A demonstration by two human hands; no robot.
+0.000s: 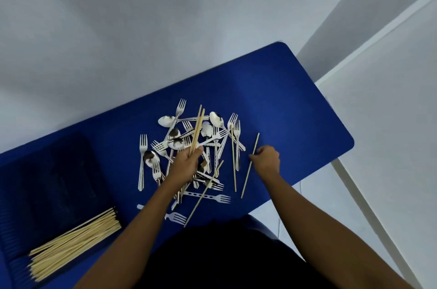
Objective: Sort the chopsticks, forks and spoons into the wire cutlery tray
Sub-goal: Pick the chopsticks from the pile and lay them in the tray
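Done: chopsticks lie in tray, at desk left edge.
Remaining: forks, spoons piled mid-desk.
Left grip: clasps some sticks.
Right grip: pinches one stick, toward the right edge.

— The forks and spoons?
— Polished metal, glossy and mirror-bright.
— The chopsticks, lower left?
— Pale wood, matt.
— And the desk?
— Smooth, matt blue. The tray is dark wire.
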